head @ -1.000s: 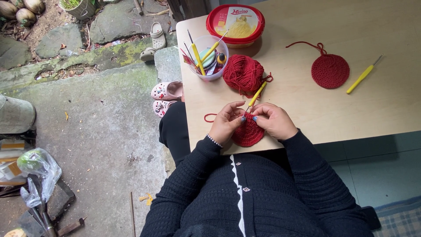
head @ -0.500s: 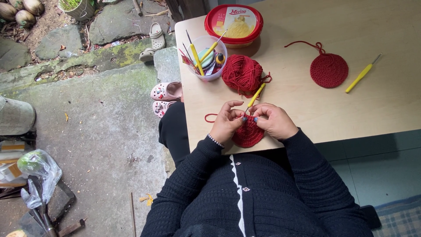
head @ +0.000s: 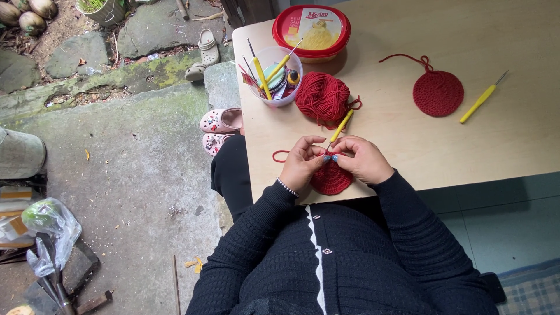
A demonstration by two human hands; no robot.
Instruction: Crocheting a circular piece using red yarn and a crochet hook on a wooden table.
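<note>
Head view, looking down on the near edge of the table (head: 513, 146). I saw the left hand (head: 300, 166) pinching the rim of a red crocheted disc (head: 331, 179), fingers closed on it, and the right hand (head: 364, 160) closed on both the disc and a yellow-handled crochet hook (head: 341, 127) that slanted up toward the ball of red yarn (head: 322, 98). The disc lay at the near edge of the table, partly overhanging it toward the lap. A loose yarn tail (head: 280, 155) curled just beside the left hand, close to the table's left edge.

Risks, as I judged them: the working strand (I could not trace it between ball and hook) seemed short, so a firm pull could roll the ball toward the hands or against the plastic cup (head: 279, 79) of hooks and tools, which stood touching or nearly touching it near the left edge. A slipped loop was possible, since the hook tip was hidden between the fingertips. The overhanging disc could drop to the lap if either pinch loosened.

Farther off, a second red disc (head: 438, 93) and a spare yellow hook (head: 479, 104) lay well apart toward the right, and a red-rimmed tub (head: 312, 30) sat at the far edge.
</note>
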